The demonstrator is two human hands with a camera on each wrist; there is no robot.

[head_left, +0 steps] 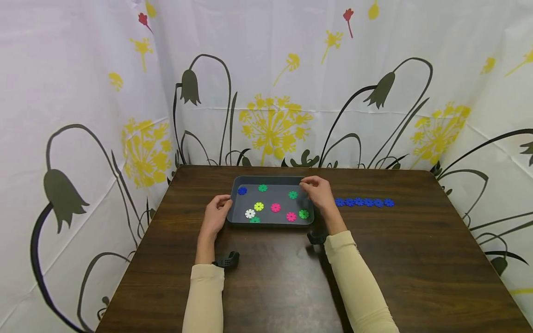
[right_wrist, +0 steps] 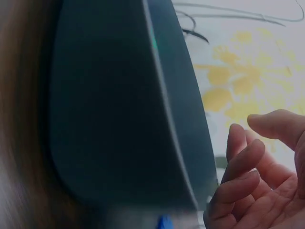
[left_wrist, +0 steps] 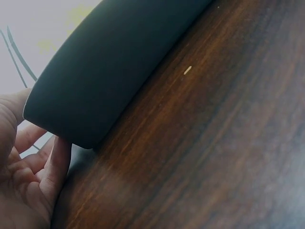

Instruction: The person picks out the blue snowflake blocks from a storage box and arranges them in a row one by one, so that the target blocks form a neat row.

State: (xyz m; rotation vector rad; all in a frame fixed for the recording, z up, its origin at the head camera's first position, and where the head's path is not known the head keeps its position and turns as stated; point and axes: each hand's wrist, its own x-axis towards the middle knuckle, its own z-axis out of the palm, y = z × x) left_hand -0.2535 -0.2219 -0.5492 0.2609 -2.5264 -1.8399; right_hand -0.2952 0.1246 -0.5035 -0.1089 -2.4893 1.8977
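Note:
A dark grey tray (head_left: 270,225) sits on the table with several flower-shaped plastic discs in it. Among them are a blue disc (head_left: 242,191), a yellow disc (head_left: 258,206), a white disc (head_left: 250,213) and a pink disc (head_left: 275,208); others are green. My left hand (head_left: 216,214) grips the tray's left side, with the thumb at the rim and fingers against the outer wall (left_wrist: 86,95). Over the tray's far right corner is my right hand (head_left: 319,191). In the right wrist view, its curled fingers (right_wrist: 245,160) and thumb are apart, with nothing visible between them.
Right of the tray, several blue discs (head_left: 368,202) lie in a row on the brown wooden table (head_left: 270,286). A white curtain (head_left: 266,69) with printed flowers hangs behind the table and along its sides. Each wrist wears a black camera strap (head_left: 226,261).

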